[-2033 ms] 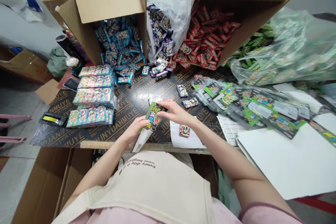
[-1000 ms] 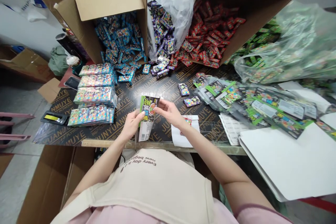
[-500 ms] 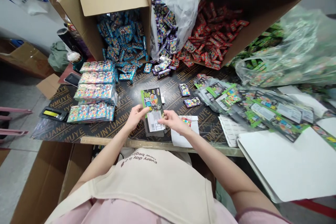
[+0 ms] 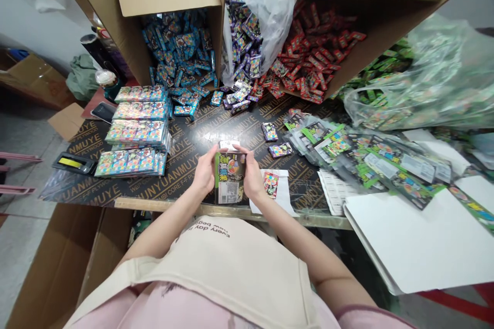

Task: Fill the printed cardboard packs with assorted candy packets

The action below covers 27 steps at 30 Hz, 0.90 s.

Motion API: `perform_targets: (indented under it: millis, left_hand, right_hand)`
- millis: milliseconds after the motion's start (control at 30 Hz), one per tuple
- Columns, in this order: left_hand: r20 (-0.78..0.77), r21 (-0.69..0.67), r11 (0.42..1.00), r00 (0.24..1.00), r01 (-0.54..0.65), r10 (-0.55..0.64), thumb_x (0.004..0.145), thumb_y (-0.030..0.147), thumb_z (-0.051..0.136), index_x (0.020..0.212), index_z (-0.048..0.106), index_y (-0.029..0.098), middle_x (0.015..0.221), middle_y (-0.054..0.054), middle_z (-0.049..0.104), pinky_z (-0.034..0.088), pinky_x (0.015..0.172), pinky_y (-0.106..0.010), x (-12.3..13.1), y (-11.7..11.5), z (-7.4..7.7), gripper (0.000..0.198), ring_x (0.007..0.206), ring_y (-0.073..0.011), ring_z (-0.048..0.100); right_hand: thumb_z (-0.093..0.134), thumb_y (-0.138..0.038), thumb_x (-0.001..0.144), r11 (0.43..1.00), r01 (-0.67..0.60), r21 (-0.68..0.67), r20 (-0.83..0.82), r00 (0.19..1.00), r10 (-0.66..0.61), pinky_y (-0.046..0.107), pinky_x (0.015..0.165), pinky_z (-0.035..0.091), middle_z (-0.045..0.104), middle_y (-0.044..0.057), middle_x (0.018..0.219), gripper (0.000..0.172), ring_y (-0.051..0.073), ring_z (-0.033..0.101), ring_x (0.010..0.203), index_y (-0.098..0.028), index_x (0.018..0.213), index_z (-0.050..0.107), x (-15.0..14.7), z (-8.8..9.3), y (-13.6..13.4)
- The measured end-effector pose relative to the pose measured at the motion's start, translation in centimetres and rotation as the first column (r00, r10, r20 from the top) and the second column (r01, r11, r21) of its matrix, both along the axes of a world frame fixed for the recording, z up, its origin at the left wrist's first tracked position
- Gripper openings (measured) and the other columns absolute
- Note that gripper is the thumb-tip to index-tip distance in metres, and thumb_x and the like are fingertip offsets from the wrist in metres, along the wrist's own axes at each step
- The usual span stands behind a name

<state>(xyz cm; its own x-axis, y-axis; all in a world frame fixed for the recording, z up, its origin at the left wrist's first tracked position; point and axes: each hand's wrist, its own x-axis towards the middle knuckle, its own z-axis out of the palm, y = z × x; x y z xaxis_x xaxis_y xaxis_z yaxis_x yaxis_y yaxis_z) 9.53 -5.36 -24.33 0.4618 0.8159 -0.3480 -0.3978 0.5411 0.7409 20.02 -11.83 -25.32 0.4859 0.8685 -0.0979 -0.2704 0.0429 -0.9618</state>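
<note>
A black and green printed pouch (image 4: 230, 175) is held upright near the table's front edge, between both hands. My left hand (image 4: 207, 172) grips its left side and my right hand (image 4: 252, 174) grips its right side, with fingers partly hidden behind it. Just beyond the pouch's top edge lies a small white paper (image 4: 228, 144). Right of my right hand, a red candy pack (image 4: 270, 185) rests on a white sheet (image 4: 283, 196). Two purple candy packs (image 4: 269, 131) lie farther back on the dark table (image 4: 200, 139).
Stacked packs (image 4: 131, 162) stand at left. Behind are a box of blue packs (image 4: 177, 46), a clear bag of purple ones (image 4: 245, 36) and a box of red ones (image 4: 316, 56). Flat pouches (image 4: 386, 159) spread at right beside a white board (image 4: 420, 241).
The pouch has moved down toward the table's front edge. My hands have shifted from its middle to its two sides, and the white paper beyond it shows more.
</note>
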Motion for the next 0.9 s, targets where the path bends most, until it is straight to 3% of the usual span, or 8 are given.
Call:
perform_targets:
  millis: [100,200,300,367,433,533,733,900]
  left_hand:
    - [0.008,0.043,0.997,0.998,-0.069,0.068,0.063,0.034,0.072,0.075,0.072,0.013,0.08,-0.005,0.071,0.047,0.083,-0.028,0.6,0.1,0.3,0.025,0.085,-0.0181,0.064]
    - [-0.009,0.095,0.995,1.0,0.017,-0.016,0.06,0.024,0.07,0.078,0.072,0.016,0.085,-0.003,0.072,0.047,0.08,-0.028,0.2,0.4,0.6,0.02,0.082,-0.0169,0.064]
    - [-0.116,0.27,0.957,0.99,0.104,-0.075,0.06,0.021,0.073,0.082,0.073,0.018,0.084,-0.004,0.072,0.048,0.079,-0.031,-0.8,0.7,1.5,0.022,0.08,-0.0187,0.065]
    - [-0.231,0.469,0.872,0.972,0.143,-0.035,0.064,0.024,0.074,0.079,0.075,0.018,0.082,-0.005,0.071,0.048,0.08,-0.032,-1.6,0.7,2.2,0.016,0.08,-0.0198,0.064]
    - [-0.335,0.632,0.745,0.942,0.214,0.013,0.068,0.026,0.073,0.078,0.076,0.019,0.084,-0.007,0.072,0.048,0.082,-0.034,-2.2,0.5,2.8,0.012,0.083,-0.0216,0.065]
    - [-0.42,0.721,0.623,0.907,0.304,0.044,0.071,0.028,0.074,0.078,0.077,0.021,0.089,-0.009,0.073,0.049,0.087,-0.036,-2.7,0.5,3.3,0.011,0.087,-0.0237,0.066]
    - [-0.456,0.539,0.749,0.881,0.385,-0.125,0.063,0.032,0.081,0.077,0.076,0.016,0.075,-0.008,0.073,0.051,0.067,-0.031,-2.5,2.3,3.4,0.023,0.068,-0.0211,0.066]
    - [-0.501,0.567,0.698,0.856,0.438,-0.13,0.063,0.03,0.08,0.068,0.074,0.015,0.066,-0.006,0.07,0.048,0.063,-0.029,-2.1,2.7,4.0,0.017,0.06,-0.0185,0.062]
  right_hand:
    - [0.048,-0.058,0.084,0.997,0.074,0.003,-0.059,0.996,-0.074,0.038,0.091,0.049,0.072,0.006,0.093,0.044,0.024,0.063,0.102,-0.02,0.088,0.071,-0.5,0.7,0.3]
    - [0.061,-0.039,0.073,0.999,0.044,0.004,-0.063,0.997,-0.044,0.039,0.09,0.049,0.073,0.005,0.086,0.021,0.024,0.065,0.095,-0.021,0.076,0.071,0.4,1.4,0.5]
    - [0.069,-0.03,0.065,1.0,-0.016,-0.015,-0.077,0.997,0.015,0.037,0.083,0.051,0.073,0.003,0.083,0.014,0.022,0.067,0.084,-0.022,0.077,0.069,1.8,1.8,0.2]
    - [0.073,-0.03,0.065,1.0,-0.013,-0.002,0.024,1.0,0.013,0.036,0.081,0.052,0.073,0.003,0.083,0.016,0.021,0.067,0.08,-0.022,0.078,0.069,2.5,1.8,-0.3]
    - [0.074,-0.033,0.069,0.999,-0.012,0.031,0.187,0.982,0.006,0.037,0.083,0.052,0.074,0.004,0.085,0.015,0.021,0.067,0.084,-0.022,0.079,0.07,3.0,1.9,-0.9]
    - [0.071,-0.037,0.074,0.997,-0.047,0.062,0.346,0.938,0.023,0.04,0.088,0.051,0.075,0.005,0.092,0.016,0.024,0.067,0.094,-0.023,0.08,0.074,3.3,2.0,-1.8]
    - [0.074,-0.039,0.072,0.998,-0.057,-0.008,0.336,0.94,0.056,0.034,0.067,0.054,0.073,0.003,0.076,0.022,0.018,0.066,0.065,-0.021,0.084,0.074,3.7,2.9,-1.8]
    - [0.075,-0.04,0.07,0.992,-0.119,-0.035,0.329,0.936,0.124,0.031,0.062,0.052,0.071,0.003,0.071,0.022,0.016,0.063,0.061,-0.019,0.073,0.07,3.9,3.9,-1.5]
